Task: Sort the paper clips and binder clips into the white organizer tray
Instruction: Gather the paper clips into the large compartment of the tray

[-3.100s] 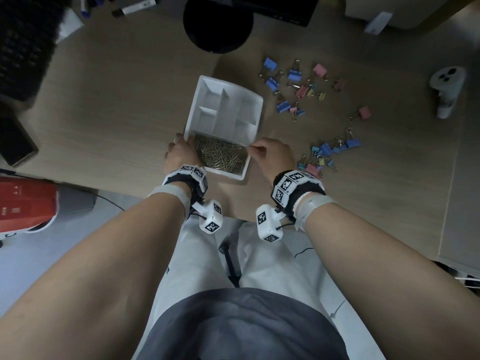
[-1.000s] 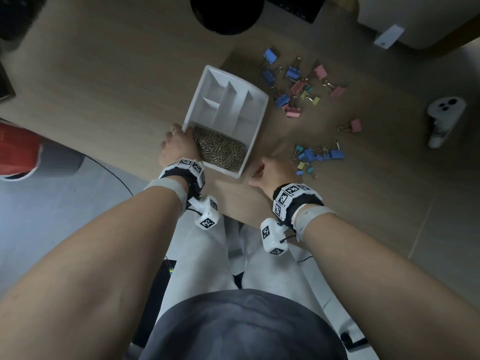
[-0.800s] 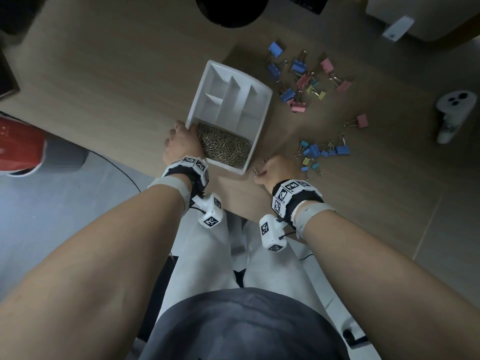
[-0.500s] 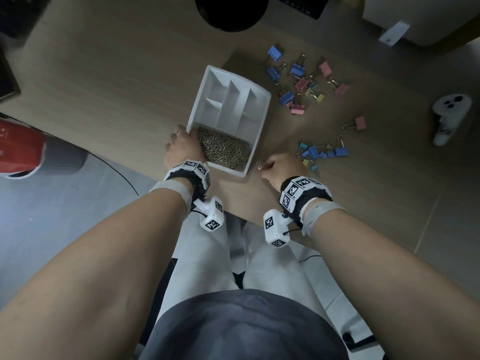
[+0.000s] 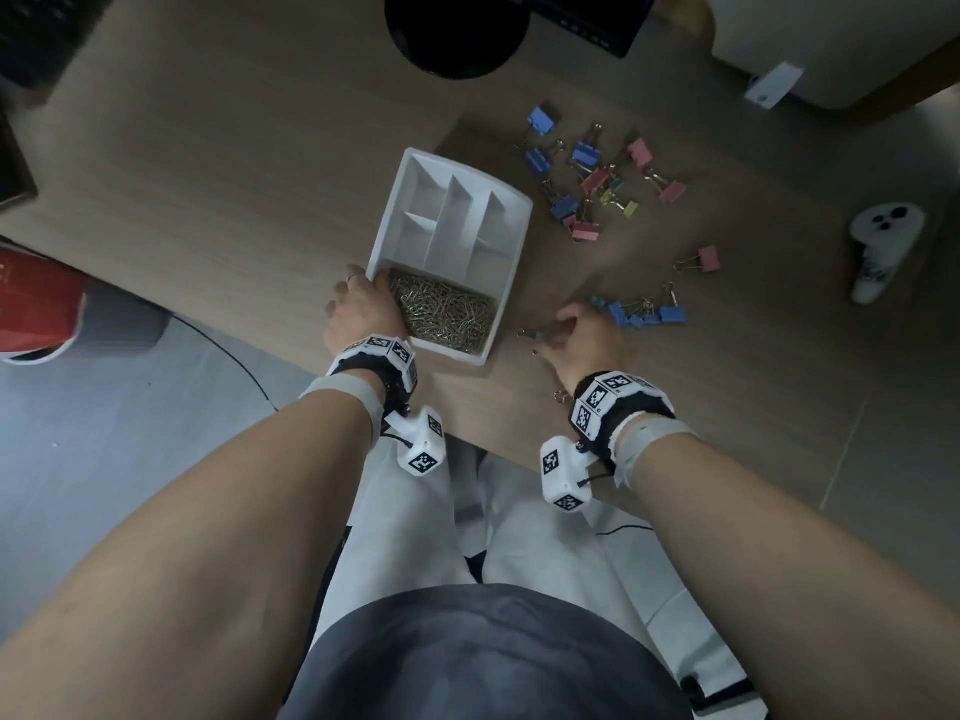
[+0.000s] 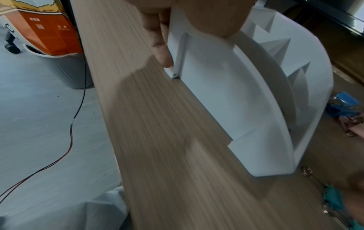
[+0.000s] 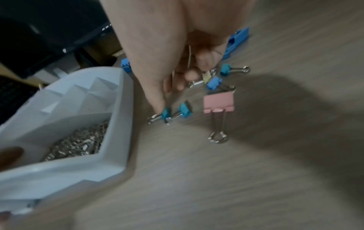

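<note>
The white organizer tray (image 5: 511, 236) lies on the wooden desk, its near compartment full of metal paper clips (image 5: 444, 317). My left hand (image 5: 363, 293) grips the tray's near-left corner, with fingers (image 6: 161, 46) on the outer wall. Just right of the tray, my right hand (image 5: 558, 330) rests low on the desk, fingers curled, pinching a small teal binder clip (image 7: 165, 114). A second teal clip (image 7: 185, 110) and a pink binder clip (image 7: 218, 102) lie beside it. More binder clips sit right of the hand (image 5: 647, 311) and further back (image 5: 587, 184).
A lone pink clip (image 5: 706, 259) lies at mid right. A white controller (image 5: 883, 246) stands at the far right and a black round base (image 5: 457, 28) behind the tray. The desk's front edge runs close under both wrists. A red object (image 5: 36, 304) sits off the desk to the left.
My right hand left the tray's near-right corner, came down onto the desk and slid right toward the near clips, keeping a small clip at its fingertips. The left hand stays on the tray.
</note>
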A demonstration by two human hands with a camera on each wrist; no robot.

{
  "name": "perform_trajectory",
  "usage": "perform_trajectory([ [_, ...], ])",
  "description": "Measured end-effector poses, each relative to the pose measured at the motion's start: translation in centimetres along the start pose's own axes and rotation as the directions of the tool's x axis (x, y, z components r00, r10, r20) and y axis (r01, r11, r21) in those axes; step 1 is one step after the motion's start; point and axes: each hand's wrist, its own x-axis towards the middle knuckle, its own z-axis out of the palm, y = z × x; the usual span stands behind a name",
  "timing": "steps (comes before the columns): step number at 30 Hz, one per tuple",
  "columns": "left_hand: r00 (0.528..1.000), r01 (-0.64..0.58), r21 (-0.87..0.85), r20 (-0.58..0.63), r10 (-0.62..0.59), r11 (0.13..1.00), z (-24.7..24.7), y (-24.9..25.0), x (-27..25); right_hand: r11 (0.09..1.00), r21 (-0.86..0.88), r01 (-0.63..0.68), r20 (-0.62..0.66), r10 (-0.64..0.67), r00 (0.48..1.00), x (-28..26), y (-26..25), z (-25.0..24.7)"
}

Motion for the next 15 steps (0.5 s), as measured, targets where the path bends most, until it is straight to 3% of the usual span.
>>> perform_trajectory([
  [2,1.0,-0.003,-0.001,-0.005,0.003,1.0,0.1,0.1,0.0,0.994,-0.086,0.06,0.081,-0.053,0.995,0.0,0.5,0.1],
  [5,1.0,0.006,-0.001,-0.005,-0.006,1.0,-0.1,0.2,0.0,0.99,-0.063,0.123,0.104,-0.116,0.988,0.2,0.5,0.6],
  [15,1.0,0.002,0.012,-0.012,-0.002,1.0,-0.1,0.3,-0.2,0.992,0.011,0.122,0.133,-0.123,0.983,1.3,0.5,0.0],
])
